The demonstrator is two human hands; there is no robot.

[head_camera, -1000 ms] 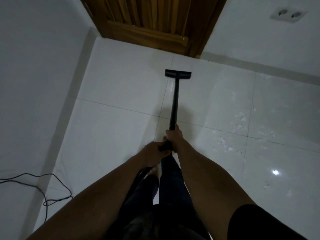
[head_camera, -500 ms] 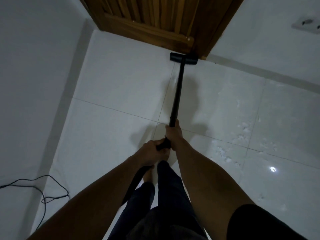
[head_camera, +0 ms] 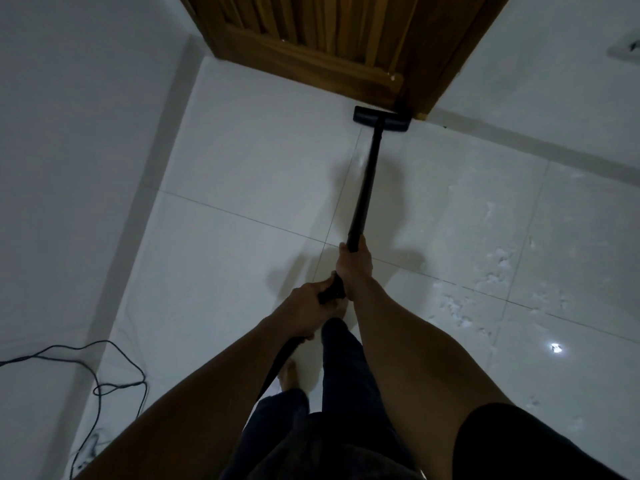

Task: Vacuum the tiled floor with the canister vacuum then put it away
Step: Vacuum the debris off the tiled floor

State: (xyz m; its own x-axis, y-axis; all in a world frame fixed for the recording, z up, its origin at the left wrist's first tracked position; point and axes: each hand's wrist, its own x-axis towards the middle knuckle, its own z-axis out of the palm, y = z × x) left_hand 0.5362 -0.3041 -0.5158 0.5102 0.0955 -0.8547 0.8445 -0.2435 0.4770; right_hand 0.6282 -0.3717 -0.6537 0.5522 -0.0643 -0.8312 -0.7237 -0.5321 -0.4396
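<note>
We grip the black wand (head_camera: 365, 188) with both hands. The right hand (head_camera: 353, 268) wraps its fingers round the tube. The left hand (head_camera: 306, 310), just nearer, closes its fingers round the wand's near end. The floor head (head_camera: 381, 120) lies on the tiled floor (head_camera: 242, 168) at the far end, just beside the foot of the wooden door (head_camera: 329, 39). White crumbs (head_camera: 498, 268) lie scattered to the right. A dark cable (head_camera: 114, 362) loops at near left.

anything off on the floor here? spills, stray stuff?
White crumbs lie scattered over the tiles right of the wand, away from the floor head at the wooden door. A loose black cable loops on the floor at lower left, a possible snag.
</note>
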